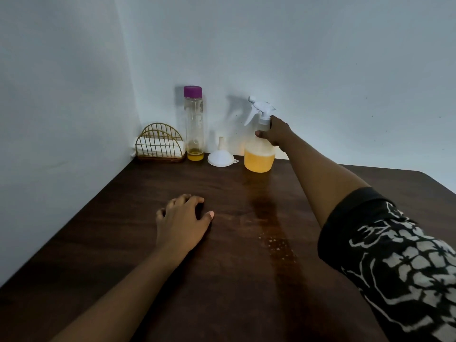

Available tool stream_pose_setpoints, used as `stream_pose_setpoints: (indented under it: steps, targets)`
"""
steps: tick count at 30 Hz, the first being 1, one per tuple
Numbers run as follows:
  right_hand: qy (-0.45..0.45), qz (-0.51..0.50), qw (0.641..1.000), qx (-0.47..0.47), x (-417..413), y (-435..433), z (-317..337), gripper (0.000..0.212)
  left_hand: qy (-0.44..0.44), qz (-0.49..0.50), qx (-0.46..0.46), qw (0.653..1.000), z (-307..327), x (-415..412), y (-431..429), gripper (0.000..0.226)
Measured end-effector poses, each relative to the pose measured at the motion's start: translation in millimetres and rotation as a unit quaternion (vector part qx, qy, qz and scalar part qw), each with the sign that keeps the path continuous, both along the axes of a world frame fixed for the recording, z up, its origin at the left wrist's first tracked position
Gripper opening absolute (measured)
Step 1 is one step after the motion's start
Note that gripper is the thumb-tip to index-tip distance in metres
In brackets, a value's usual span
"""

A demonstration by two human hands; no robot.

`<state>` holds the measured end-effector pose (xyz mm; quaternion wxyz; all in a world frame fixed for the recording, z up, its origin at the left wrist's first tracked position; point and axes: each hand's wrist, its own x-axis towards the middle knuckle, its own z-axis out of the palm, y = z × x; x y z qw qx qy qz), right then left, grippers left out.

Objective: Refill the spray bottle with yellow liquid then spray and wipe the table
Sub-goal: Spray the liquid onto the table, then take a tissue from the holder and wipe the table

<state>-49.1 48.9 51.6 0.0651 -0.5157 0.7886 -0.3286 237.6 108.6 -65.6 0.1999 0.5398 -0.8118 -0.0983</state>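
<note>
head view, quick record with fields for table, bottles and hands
spray bottle: upright, spray head on, yellow liquid in lower part
right hand: grips the spray bottle's neck
left hand: rests on the table, holds nothing
tall bottle: purple cap on, little yellow liquid left
funnel: white, wide end down, between the two bottles
napkin holder: in the corner, with white napkins
table: wet streak with droplets before the spray bottle

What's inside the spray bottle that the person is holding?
The spray bottle holds yellow liquid in its lower part. The right hand grips its neck and shoulder, hiding that part.
</note>
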Motion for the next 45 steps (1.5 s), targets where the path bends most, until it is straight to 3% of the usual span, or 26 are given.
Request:
stream_pose_setpoints:
  steps: [13, 25, 27, 29, 31, 33, 35, 38, 41, 45]
  targets:
    - [-0.057, 0.051, 0.997, 0.003, -14, -11, 0, 0.057, 0.004, 0.007, 0.014, 1.000, 3, 0, 0, 0.048]
    - [0.017, -0.053, 0.998, -0.012, 0, -13, -6, 0.066, 0.035, 0.016, 0.040, 0.998, 7, 1, 0, 0.048]
    - [0.013, -0.123, 0.991, -0.048, 10, -7, -2, 0.067, 0.082, 0.023, 0.064, 0.994, 14, 3, -8, 0.048]
    - [0.056, -0.177, 0.971, -0.151, 23, 2, 4, 0.053, 0.121, 0.020, 0.070, 0.990, 27, 5, -28, 0.051]
    - [0.103, -0.129, 0.947, -0.277, 44, 9, 11, 0.032, 0.158, 0.010, 0.037, 0.987, 52, 9, -62, 0.056]
    - [0.114, 0.000, 0.943, -0.312, 72, 6, 16, 0.020, 0.160, 0.016, -0.038, 0.986, 84, 16, -109, 0.061]
    - [0.116, 0.125, 0.956, -0.239, 101, -7, 15, 0.022, 0.113, 0.024, -0.088, 0.989, 116, 24, -156, 0.069]
    - [0.129, 0.231, 0.961, -0.077, 139, -45, 11, 0.052, -0.023, -0.011, -0.068, 0.997, 141, 28, -213, 0.092]
    - [0.158, 0.265, 0.951, -0.004, 168, -85, 6, 0.072, -0.144, -0.070, 0.005, 0.987, 139, 27, -246, 0.108]
    - [0.170, 0.234, 0.955, 0.066, 190, -130, -7, 0.072, -0.176, -0.085, 0.047, 0.980, 117, 20, -266, 0.104]
